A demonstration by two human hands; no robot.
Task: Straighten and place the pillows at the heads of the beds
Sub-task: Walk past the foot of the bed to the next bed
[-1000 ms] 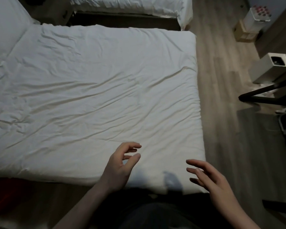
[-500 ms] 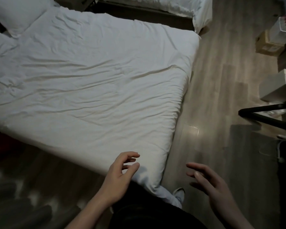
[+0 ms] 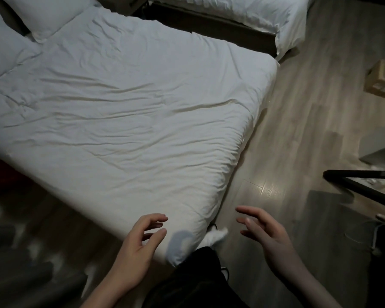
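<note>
A white pillow [image 3: 47, 15] lies at the head of the near bed [image 3: 131, 112], top left. A second white pillow [image 3: 2, 52] sits beside it at the left edge, partly cut off. The bed's white cover is wrinkled. My left hand [image 3: 140, 243] hovers at the bed's foot corner, fingers loosely curled, holding nothing. My right hand [image 3: 265, 234] hangs over the wooden floor to the right of that corner, fingers relaxed and empty. Both hands are far from the pillows.
A second bed [image 3: 253, 12] with white bedding stands beyond a dark gap at the top. Wooden floor [image 3: 287, 130] runs along the right side. Cardboard boxes [image 3: 380, 81] and a black stand leg [image 3: 360, 185] stand at the right.
The view has swung left and round the bed's foot corner, bringing both pillows into sight. My hands keep the same loose pose and hold nothing.
</note>
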